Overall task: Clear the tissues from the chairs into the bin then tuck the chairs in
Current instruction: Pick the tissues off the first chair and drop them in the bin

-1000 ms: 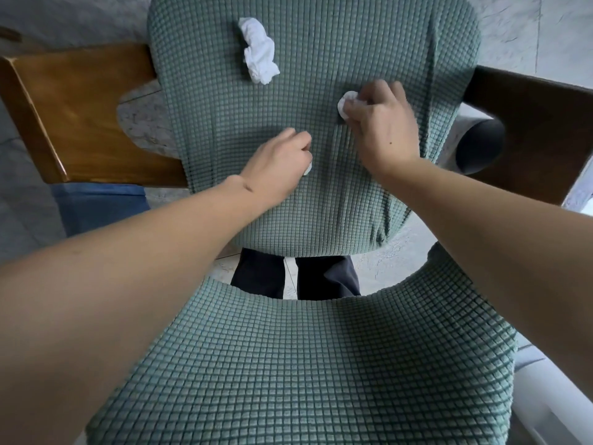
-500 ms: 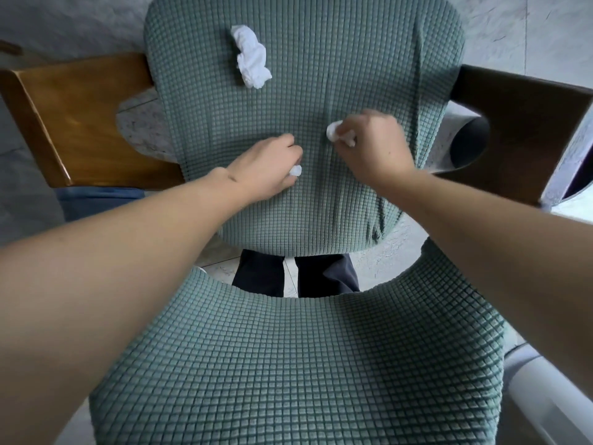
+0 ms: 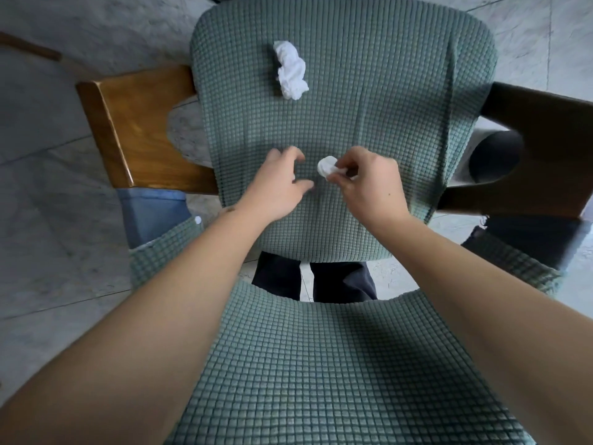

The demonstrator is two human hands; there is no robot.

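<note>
No readable text, labels or numbers, chair cover (image 3: pixel 353 123) seemingly plain (checked weave only)

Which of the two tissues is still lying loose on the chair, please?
The long crumpled tissue farther up the seat; the right hand pinches the small tissue.

The chair (image 3: pixel 337 130) front runs off the top edge; the hands hide part of its seat

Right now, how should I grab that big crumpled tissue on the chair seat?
Pinch the big crumpled tissue across its narrow middle, coming straight down from above. It lies long and lumpy on the chair seat, with nothing beside it. The left hand looks free.
</note>
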